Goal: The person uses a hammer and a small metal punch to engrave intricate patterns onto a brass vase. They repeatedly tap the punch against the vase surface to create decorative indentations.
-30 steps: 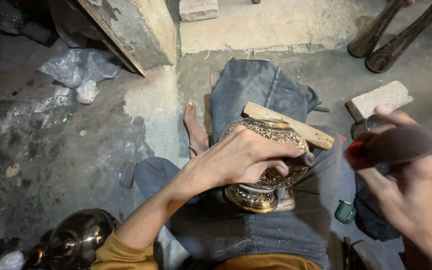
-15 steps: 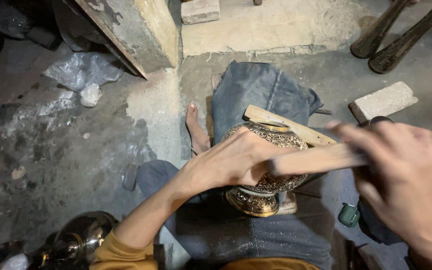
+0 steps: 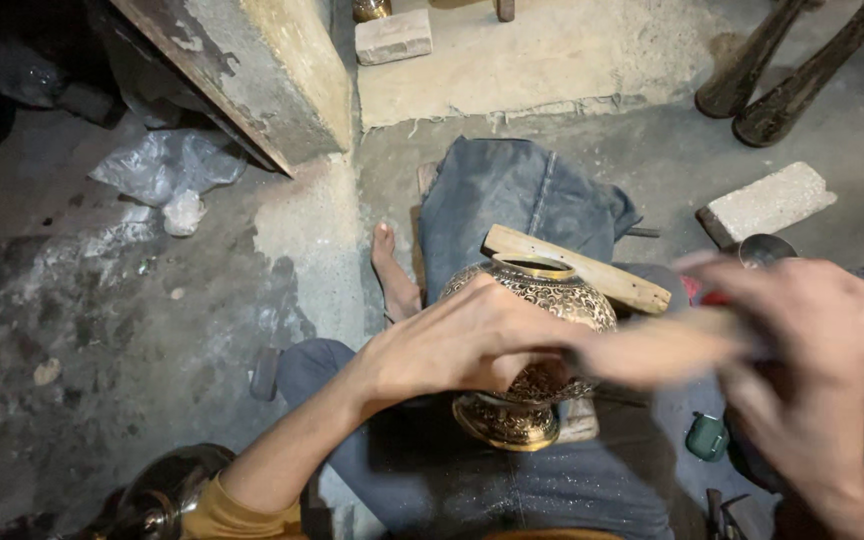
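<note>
Landmark: engraved brass vase (image 3: 537, 350), lying tilted on the person's lap, its open mouth turned away from the body and its round foot toward it
Left hand: left hand (image 3: 467, 345) lies across the near side of the vase's belly, fingers curled down and clasped over the patterned metal
Right hand: right hand (image 3: 802, 350) is just right of the vase, fingers wrapped tight about a wooden tool (image 3: 667, 345)
Wooden tool: pale, blurred, reaching from the right fist leftward to the vase's side; whether it touches the metal I cannot tell
Wooden plank (image 3: 577, 268): flat and pale, lying slantwise just behind the vase's mouth, on the denim
Denim cloth (image 3: 522, 195): bunched blue fabric on the ground beyond the vase, under the plank
Bare foot (image 3: 395, 275): just left of the vase, sole edge on the concrete, toes pointing away
Stone block (image 3: 767, 203): pale, rectangular, to the right of the vase and beyond it, well apart
Small green case (image 3: 707, 437): on the lap to the right of the vase's foot, below the right hand
Plastic bag (image 3: 167, 165): crumpled, clear grey, far left of the vase on the dusty floor
Dark metal pot (image 3: 167, 495): shiny, at the lower left, near the left elbow, well away from the vase
</note>
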